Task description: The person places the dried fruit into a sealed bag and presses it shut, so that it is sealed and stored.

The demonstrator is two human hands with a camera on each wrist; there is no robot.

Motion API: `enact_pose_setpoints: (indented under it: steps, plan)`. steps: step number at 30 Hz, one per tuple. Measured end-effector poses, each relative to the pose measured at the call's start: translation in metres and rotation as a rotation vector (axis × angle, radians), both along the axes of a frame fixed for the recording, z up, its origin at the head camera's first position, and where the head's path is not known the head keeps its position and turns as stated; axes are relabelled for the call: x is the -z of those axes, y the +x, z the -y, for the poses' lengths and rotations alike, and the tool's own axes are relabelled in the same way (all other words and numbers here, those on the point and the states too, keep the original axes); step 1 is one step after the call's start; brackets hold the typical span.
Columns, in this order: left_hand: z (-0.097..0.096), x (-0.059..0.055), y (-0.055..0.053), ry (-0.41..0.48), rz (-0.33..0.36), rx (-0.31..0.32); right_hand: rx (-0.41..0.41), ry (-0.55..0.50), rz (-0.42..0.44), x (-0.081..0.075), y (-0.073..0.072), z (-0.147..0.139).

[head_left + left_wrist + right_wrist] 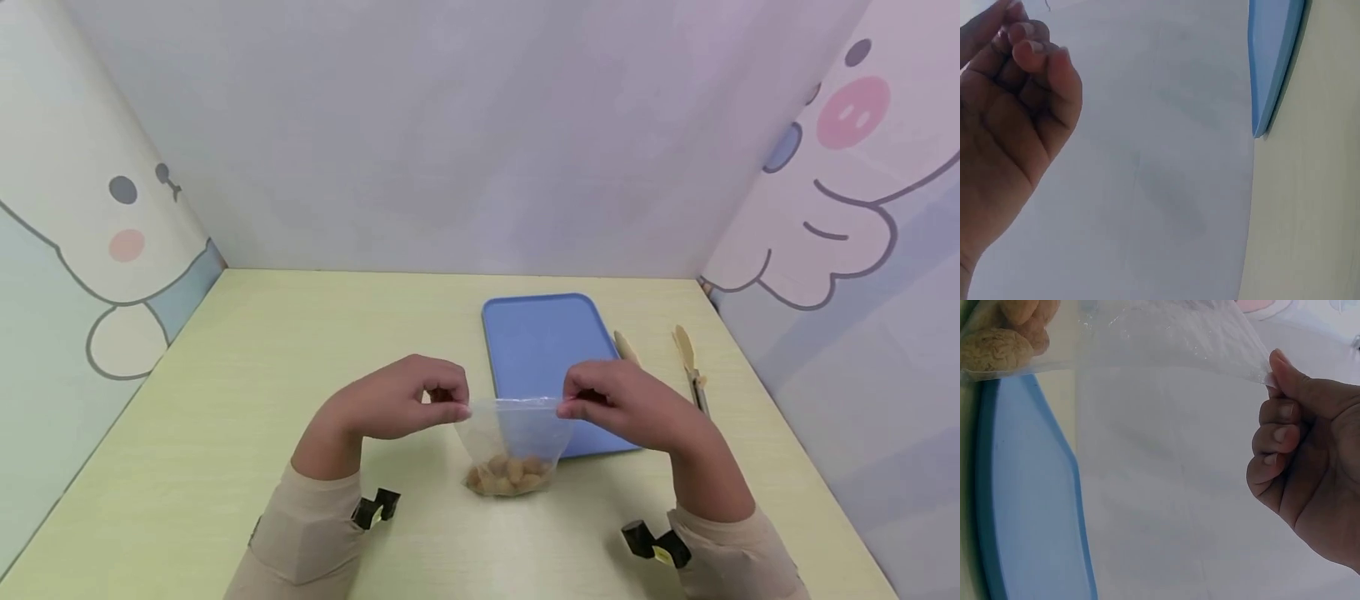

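A clear plastic bag (517, 429) hangs upright between my two hands, its top edge pulled straight. My left hand (408, 398) pinches the left top corner between thumb and finger. At the opposite corner, my right hand (626, 404) pinches the bag the same way. Several tan, wrinkled nuts (510, 477) that look like walnuts lie in the bottom of the bag. One of the nuts (997, 350) shows its ridged shell close up in the right wrist view. The left wrist view shows my left hand (1016, 119) with its fingers curled, the bag out of sight there.
Behind the bag a blue tray (543, 333) lies on the pale yellow table (337, 325). Right of the tray rest tongs (686, 354) with wooden-looking tips and metal handles, and a light wooden piece (626, 347) partly hidden by my right hand. Cartoon-printed walls (465, 133) enclose the table.
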State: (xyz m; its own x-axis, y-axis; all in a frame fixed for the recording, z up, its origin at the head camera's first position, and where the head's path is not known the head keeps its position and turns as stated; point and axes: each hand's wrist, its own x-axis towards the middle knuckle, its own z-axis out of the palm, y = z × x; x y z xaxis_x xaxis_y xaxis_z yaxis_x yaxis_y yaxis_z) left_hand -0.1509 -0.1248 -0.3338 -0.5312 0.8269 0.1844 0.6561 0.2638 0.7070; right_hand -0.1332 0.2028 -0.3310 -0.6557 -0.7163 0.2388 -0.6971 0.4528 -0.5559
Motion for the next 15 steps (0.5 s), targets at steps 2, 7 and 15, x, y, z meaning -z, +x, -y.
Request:
enact_pose_setpoints:
  steps: [2,7,15]
  plan:
    - [0.002,-0.003,0.001,0.086,0.038,0.065,-0.034,-0.059,-0.020,-0.003,0.002,0.001]
    - [0.009,-0.010,0.005,0.071,0.076,0.050,-0.047,-0.067,-0.034,-0.007,0.004,0.004]
    - [0.015,-0.016,0.009,-0.013,0.175,0.045,-0.034,-0.063,-0.047,-0.005,0.007,0.008]
